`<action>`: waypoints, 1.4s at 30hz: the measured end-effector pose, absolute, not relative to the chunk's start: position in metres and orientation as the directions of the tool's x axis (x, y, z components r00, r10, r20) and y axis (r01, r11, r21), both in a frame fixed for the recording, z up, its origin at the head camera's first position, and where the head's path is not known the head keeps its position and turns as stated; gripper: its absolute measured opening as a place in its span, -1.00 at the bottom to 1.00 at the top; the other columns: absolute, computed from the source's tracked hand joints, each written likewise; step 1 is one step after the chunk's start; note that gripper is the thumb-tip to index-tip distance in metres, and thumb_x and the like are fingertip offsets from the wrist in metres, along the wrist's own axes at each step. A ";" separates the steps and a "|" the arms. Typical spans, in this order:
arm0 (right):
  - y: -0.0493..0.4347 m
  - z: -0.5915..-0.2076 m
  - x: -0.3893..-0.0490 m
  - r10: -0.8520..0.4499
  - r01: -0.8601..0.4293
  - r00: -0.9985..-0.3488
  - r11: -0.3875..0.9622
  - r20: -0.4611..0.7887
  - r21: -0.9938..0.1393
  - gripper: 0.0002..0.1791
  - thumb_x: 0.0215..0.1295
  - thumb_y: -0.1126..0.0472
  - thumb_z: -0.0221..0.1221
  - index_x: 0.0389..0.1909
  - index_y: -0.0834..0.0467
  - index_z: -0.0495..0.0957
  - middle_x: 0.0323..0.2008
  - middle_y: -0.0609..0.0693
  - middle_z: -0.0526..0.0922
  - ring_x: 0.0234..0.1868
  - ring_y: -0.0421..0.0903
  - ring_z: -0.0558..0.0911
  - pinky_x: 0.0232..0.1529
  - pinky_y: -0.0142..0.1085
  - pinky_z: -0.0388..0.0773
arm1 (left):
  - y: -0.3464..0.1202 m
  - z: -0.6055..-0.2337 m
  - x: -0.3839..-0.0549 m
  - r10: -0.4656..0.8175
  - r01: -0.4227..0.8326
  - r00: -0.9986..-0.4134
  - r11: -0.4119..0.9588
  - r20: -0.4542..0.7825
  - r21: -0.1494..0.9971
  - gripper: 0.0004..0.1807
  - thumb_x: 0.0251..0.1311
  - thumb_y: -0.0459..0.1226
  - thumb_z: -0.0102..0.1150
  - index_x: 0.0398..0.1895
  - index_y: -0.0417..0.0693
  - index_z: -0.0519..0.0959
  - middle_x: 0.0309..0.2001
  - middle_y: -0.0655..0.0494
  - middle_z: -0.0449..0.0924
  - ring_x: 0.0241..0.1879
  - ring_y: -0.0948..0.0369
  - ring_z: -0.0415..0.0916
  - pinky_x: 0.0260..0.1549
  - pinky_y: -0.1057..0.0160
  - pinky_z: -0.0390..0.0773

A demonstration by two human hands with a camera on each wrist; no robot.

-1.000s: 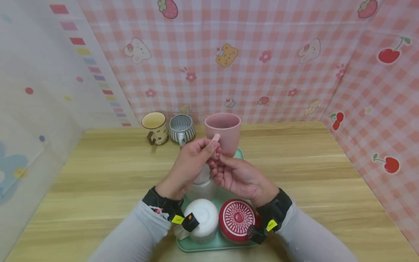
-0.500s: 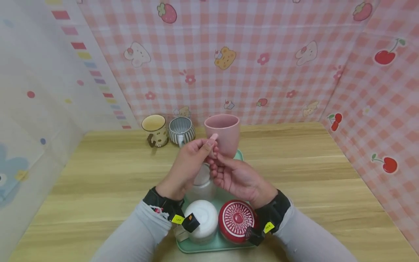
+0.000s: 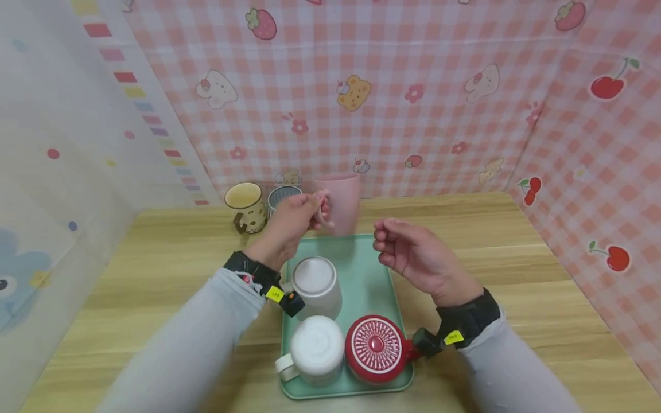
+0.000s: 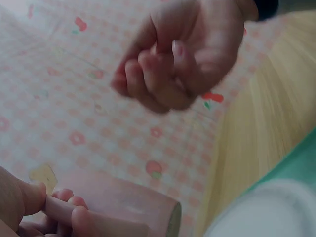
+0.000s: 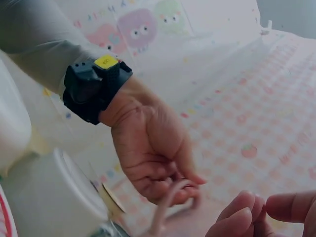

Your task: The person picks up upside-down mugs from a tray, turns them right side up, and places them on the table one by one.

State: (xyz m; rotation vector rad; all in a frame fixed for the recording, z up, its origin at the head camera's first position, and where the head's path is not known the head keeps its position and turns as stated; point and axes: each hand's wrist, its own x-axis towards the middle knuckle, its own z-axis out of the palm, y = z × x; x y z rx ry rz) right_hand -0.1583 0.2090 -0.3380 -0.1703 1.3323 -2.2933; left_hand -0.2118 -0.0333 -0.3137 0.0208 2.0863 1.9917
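Note:
By its handle, my left hand point(image 3: 289, 223) grips a pink mug point(image 3: 345, 205), held upright above the far end of a green tray point(image 3: 364, 275). In the left wrist view the thumb and fingers pinch the handle, beside the mug's wall point(image 4: 123, 202). To the right, apart from the mug, my right hand point(image 3: 420, 258) hovers with loosely curled fingers and nothing in them. Upside down on the tray stand a greyish-white mug point(image 3: 324, 298), a white mug point(image 3: 317, 347) and a red mug point(image 3: 376, 350), its ridged base facing up.
At the back left of the wooden table point(image 3: 170, 269), a yellow mug point(image 3: 245, 202) with a brown handle stands next to a grey striped mug point(image 3: 283, 194), partly hidden by the left hand. A pink checked cloth point(image 3: 403, 132) hangs behind the table, and more cloth covers both sides.
The two hands were together at the mug's handle. My right hand has let go and drawn back right, while my left hand has lifted the pink mug slightly up and left.

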 end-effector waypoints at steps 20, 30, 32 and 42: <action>0.265 -0.381 -0.190 -0.184 0.158 -0.966 0.135 -0.182 -0.978 -0.75 0.62 0.05 0.06 -0.12 0.07 0.65 -0.34 -0.15 0.65 -0.24 -0.18 0.64 -0.16 -0.33 0.60 | -0.008 -0.336 -0.281 0.079 -0.300 -0.946 0.167 -0.316 0.939 -0.63 0.63 -0.14 -0.09 -0.23 -0.24 0.55 -0.31 0.06 0.45 -0.25 0.12 0.41 -0.02 0.20 0.41; 0.264 -0.387 -0.192 -0.190 0.140 -0.964 0.226 -0.185 -0.964 -0.69 0.63 0.06 0.04 -0.04 0.21 0.62 -0.30 -0.05 0.63 -0.21 -0.12 0.63 -0.15 -0.28 0.59 | -0.011 -0.349 -0.293 0.034 -0.386 -0.917 0.188 -0.399 0.903 -0.62 0.65 -0.09 -0.15 -0.22 -0.18 0.52 -0.23 0.05 0.43 -0.18 0.09 0.39 -0.04 0.20 0.35; 0.263 -0.388 -0.193 -0.197 0.132 -0.962 0.258 -0.186 -0.957 -0.67 0.63 0.06 0.03 0.00 0.25 0.61 -0.29 -0.02 0.62 -0.20 -0.11 0.63 -0.14 -0.26 0.59 | -0.012 -0.352 -0.292 0.036 -0.384 -0.918 0.175 -0.395 0.907 -0.62 0.65 -0.10 -0.15 -0.21 -0.19 0.53 -0.25 0.06 0.42 -0.20 0.11 0.39 -0.04 0.20 0.37; 0.262 -0.394 -0.193 -0.217 0.134 -0.956 0.278 -0.198 -0.951 -0.65 0.65 0.09 -0.02 0.03 0.29 0.59 -0.29 -0.04 0.61 -0.20 -0.15 0.63 -0.14 -0.26 0.60 | -0.014 -0.360 -0.293 0.059 -0.369 -0.923 0.144 -0.381 0.918 -0.64 0.64 -0.14 -0.14 -0.16 -0.22 0.55 -0.27 0.06 0.43 -0.23 0.15 0.40 -0.01 0.22 0.43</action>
